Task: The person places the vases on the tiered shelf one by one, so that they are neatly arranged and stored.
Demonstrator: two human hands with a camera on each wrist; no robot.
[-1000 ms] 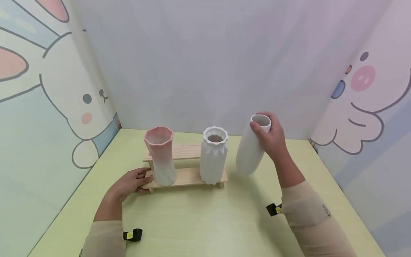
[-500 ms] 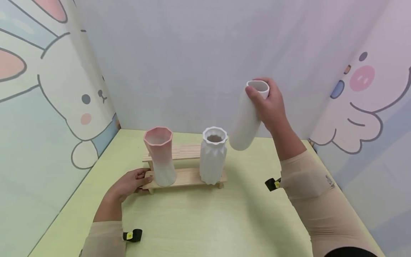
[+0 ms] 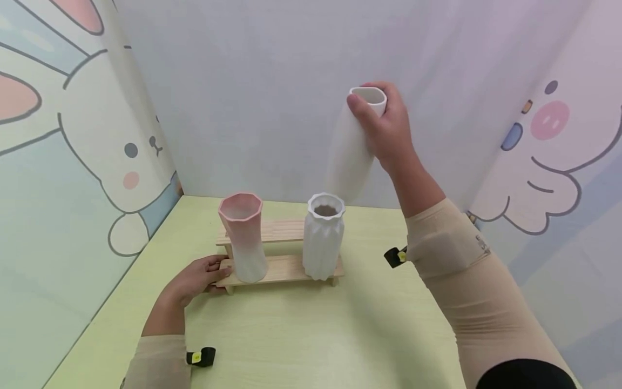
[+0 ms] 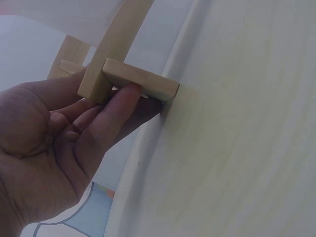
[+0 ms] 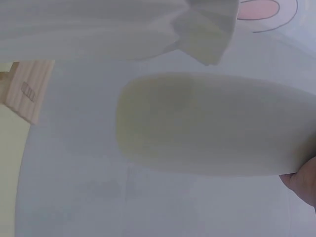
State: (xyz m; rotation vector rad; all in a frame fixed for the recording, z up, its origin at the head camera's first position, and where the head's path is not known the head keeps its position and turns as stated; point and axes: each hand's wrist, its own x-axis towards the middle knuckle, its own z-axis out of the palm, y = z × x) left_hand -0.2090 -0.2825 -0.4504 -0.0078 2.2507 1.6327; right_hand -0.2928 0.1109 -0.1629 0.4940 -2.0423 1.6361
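My right hand (image 3: pixel 391 121) grips a smooth white vase (image 3: pixel 352 148) near its rim, in the air behind the fluted white vase. In the right wrist view, the smooth vase (image 5: pixel 207 126) lies across the middle with its base to the left. My left hand (image 3: pixel 196 278) holds the left end of a two-step wooden stand (image 3: pixel 286 267). Fingers touch the leg of the stand (image 4: pixel 140 79) in the left wrist view. On the lower step stand a pink-and-white vase (image 3: pixel 248 243) at the left and a fluted white vase (image 3: pixel 322 243) at the right.
The stand rests on a pale yellow-green table (image 3: pixel 301 335). A grey-white back wall (image 3: pixel 272 108) rises behind it. Side walls with cartoon animals (image 3: pixel 116 146) flank the table. Each wrist wears a black camera (image 3: pixel 201 356).
The right hand has lifted the smooth white vase from low beside the stand, up and to the left, behind the fluted vase. The left hand and stand have stayed in place.
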